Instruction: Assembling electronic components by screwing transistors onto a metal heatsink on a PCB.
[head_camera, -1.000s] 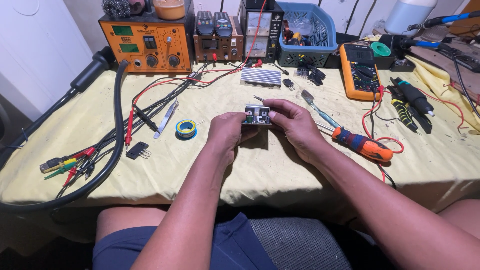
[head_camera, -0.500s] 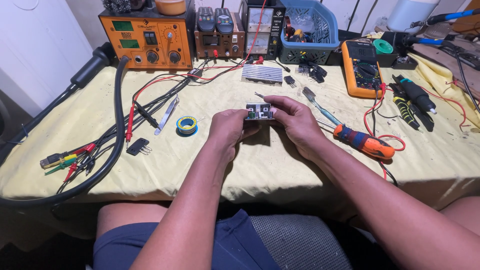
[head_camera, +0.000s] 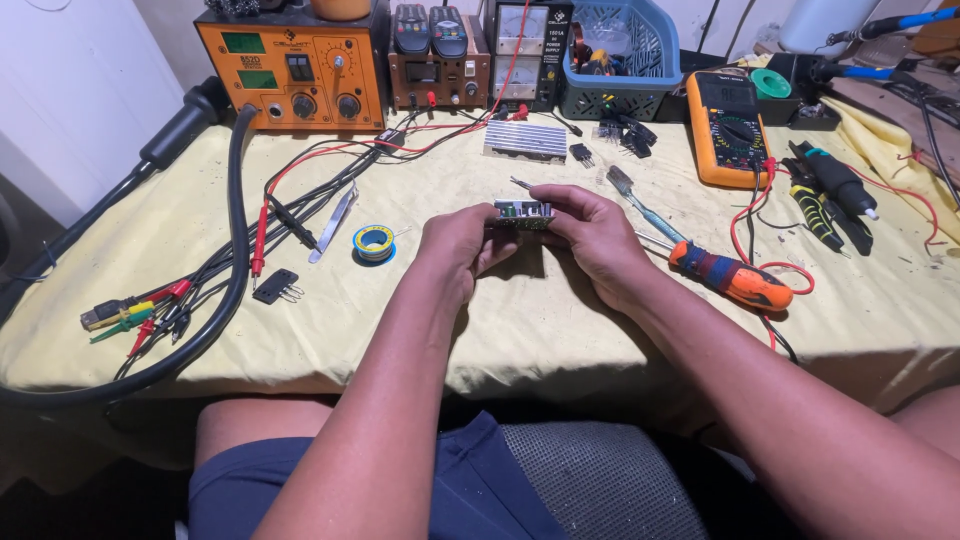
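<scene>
A small circuit board (head_camera: 523, 213) is clamped between the left hand (head_camera: 462, 243) and right hand (head_camera: 590, 228), held just above the yellow-covered counter (head_camera: 560, 320) at its middle. A solder spool (head_camera: 375, 242) lies left of the hands; an orange-handled screwdriver (head_camera: 715, 272) lies to their right. A finned heat sink (head_camera: 526, 140) sits beyond, before an orange station (head_camera: 290, 65).

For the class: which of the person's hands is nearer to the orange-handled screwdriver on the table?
Right. The right hand lies just left of the orange-handled screwdriver, close to its shaft. The left hand is farther left, beyond the small circuit board both hands hold.
</scene>
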